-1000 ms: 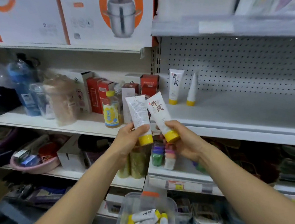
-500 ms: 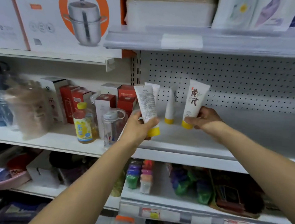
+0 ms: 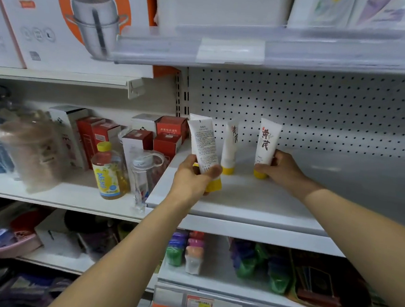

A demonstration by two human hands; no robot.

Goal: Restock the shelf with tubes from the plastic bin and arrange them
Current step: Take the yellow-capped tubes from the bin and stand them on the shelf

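White cardboard printed with a steel pot, the steamer box [image 3: 85,20], fills the upper left; beneath it, in the left-hand bay, red cartons [image 3: 95,131] stand behind a yellow-capped tea bottle [image 3: 108,172] and a clear drinking bottle [image 3: 146,173] just beside it; right of these the person's left hand [image 3: 192,179] grips a small-print tube [image 3: 203,146] near its yellow cap, fingers and thumb curled round it, the tube slightly tilted over the front left of the white shelf [image 3: 253,204]; whether its cap touches the shelf cannot be told; the top edge of a rear tube [image 3: 196,116] shows just behind it; next a middle tube [image 3: 230,146] stands upright on its yellow cap near the pegboard back [image 3: 322,110], with neither hand on it; further right the right hand [image 3: 284,169] clasps a lettered tube [image 3: 267,142] low down, large characters facing out, its cap appearing to sit on the shelf; the two hands are apart, the middle tube between them; on the tier below, coloured small containers [image 3: 183,249] sit in rows behind a price-label strip [image 3: 199,305].
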